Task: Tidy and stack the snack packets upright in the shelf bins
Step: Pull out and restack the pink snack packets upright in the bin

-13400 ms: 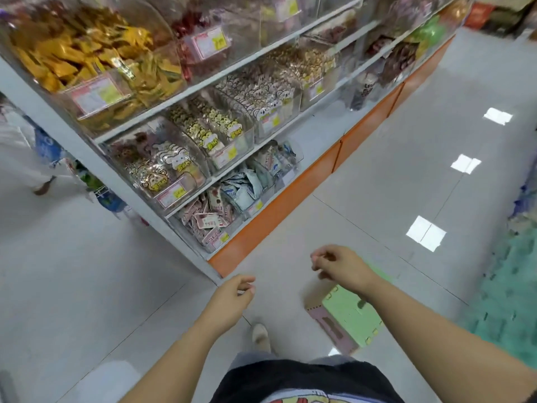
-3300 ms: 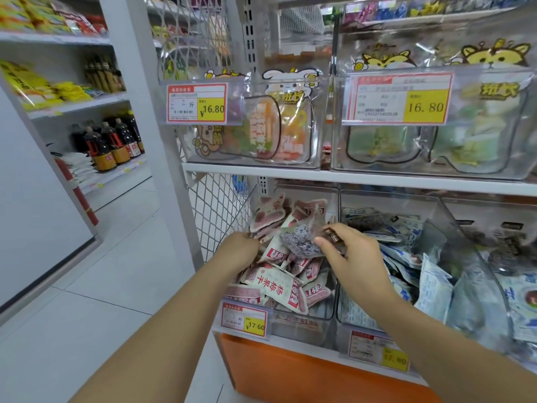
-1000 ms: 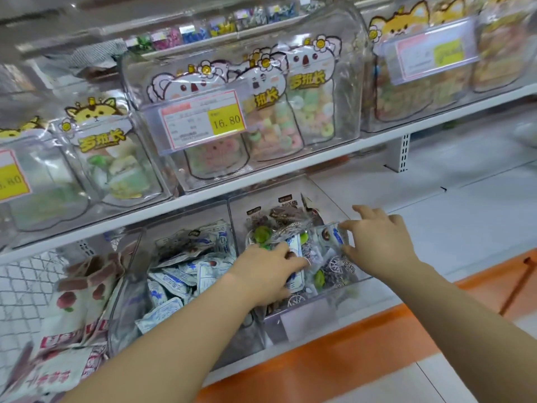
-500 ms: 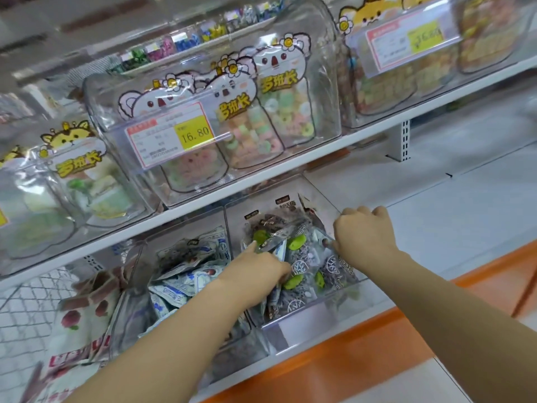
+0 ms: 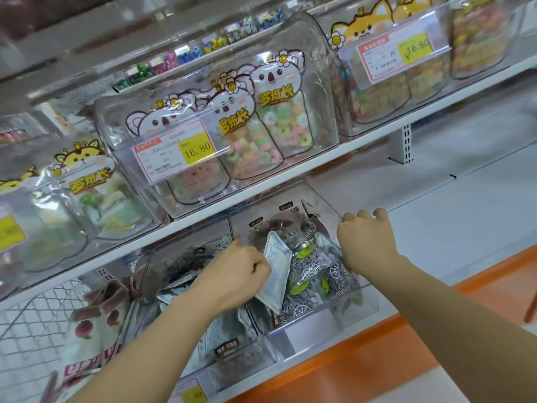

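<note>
On the lower shelf, the left hand, just left of a clear bin, pinches a pale packet tilted over the bin's left wall, dark packets fill the bin, and the right hand curls its fingers over the bin's right wall.

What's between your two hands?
Head view: a white printed packet in the left hand, then grey green-spotted packets in the clear bin the right hand grips.
</note>
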